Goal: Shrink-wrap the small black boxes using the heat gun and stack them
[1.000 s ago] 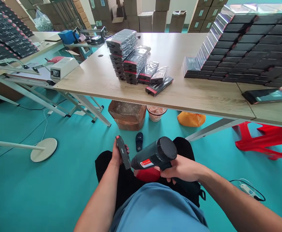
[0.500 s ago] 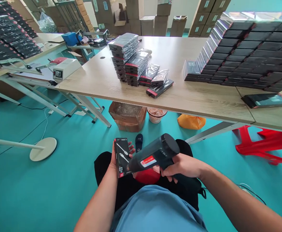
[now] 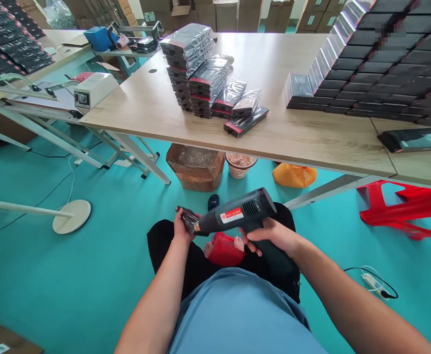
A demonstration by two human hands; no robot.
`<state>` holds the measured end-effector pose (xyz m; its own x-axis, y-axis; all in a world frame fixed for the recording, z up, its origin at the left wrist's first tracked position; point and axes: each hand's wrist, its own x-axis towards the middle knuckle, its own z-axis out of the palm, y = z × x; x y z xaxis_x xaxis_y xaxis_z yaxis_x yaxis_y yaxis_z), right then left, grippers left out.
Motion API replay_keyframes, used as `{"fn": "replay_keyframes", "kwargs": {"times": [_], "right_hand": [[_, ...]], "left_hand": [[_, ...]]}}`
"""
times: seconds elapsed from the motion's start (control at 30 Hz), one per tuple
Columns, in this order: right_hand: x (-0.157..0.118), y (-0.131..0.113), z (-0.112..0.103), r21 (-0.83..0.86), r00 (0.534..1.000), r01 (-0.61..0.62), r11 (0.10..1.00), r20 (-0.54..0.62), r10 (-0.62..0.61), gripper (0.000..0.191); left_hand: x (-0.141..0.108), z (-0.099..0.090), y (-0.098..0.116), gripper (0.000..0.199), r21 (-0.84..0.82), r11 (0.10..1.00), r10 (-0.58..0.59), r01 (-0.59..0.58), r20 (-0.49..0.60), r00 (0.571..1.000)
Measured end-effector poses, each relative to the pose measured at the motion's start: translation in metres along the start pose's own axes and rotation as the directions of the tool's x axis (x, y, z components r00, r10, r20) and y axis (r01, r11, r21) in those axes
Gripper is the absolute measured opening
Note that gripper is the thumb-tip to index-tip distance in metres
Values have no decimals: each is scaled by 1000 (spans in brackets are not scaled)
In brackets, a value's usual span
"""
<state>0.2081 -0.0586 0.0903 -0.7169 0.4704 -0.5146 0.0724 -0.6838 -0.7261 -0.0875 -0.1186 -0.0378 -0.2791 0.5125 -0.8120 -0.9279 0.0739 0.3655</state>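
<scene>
Where the heat gun [image 3: 237, 214] overlaps, the held box [image 3: 187, 217] is hidden

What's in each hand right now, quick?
Left hand: closed, holding a small dark box.
Right hand: closed, holding a heat gun by its handle.

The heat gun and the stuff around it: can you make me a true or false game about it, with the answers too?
1. The right hand holds the heat gun. True.
2. The left hand is empty. False: it holds a small dark box.
3. The nozzle points toward the small dark box. True.
4. The orange bag is on the tabletop. False: the orange bag lies on the floor.
5. The shirt is yellow. False: the shirt is blue.
6. The heat gun has a red and white label. True.
</scene>
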Motion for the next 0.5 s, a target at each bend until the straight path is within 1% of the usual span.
{"fn": "replay_keyframes", "kwargs": {"times": [0.03, 0.07, 0.13, 0.17, 0.2, 0.3, 0.33, 0.43, 0.5], "right_hand": [[-5, 2, 0, -31, 1000, 9, 999, 17, -9, 28], [-9, 4, 1, -56, 1000, 25, 998, -2, -25, 26], [-13, 8, 5, -89, 993, 51, 995, -100, -60, 24], [-13, 10, 10, -103, 990, 56, 993, -124, -68, 23], [-12, 11, 16, -115, 991, 58, 992, -117, -71, 22], [-9, 12, 35, -121, 997, 77, 990, -7, -78, 22], [-7, 11, 39, -117, 996, 92, 989, 7, -92, 22], [-7, 8, 40, -135, 987, 142, 981, -53, -150, 24], [-9, 5, 36, -178, 986, 141, 974, -62, -154, 23]], "left_hand": [[1, 0, 5, 30, -58, 998, 12, -15, -59, 998], [3, -1, 10, 32, -111, 994, 8, -20, -106, 994], [4, -2, 18, 36, -174, 984, 2, -33, -174, 985], [4, -2, 20, 38, -183, 982, 6, -41, -192, 981], [4, -1, 22, 40, -180, 983, 9, -45, -193, 981], [4, 2, 21, 42, -140, 989, 17, -36, -134, 991], [4, 4, 20, 41, -140, 989, 25, -42, -117, 993], [4, 7, 17, 39, -190, 980, 31, -55, -126, 992], [4, 8, 17, 43, -221, 974, 16, -48, -148, 989]]}}
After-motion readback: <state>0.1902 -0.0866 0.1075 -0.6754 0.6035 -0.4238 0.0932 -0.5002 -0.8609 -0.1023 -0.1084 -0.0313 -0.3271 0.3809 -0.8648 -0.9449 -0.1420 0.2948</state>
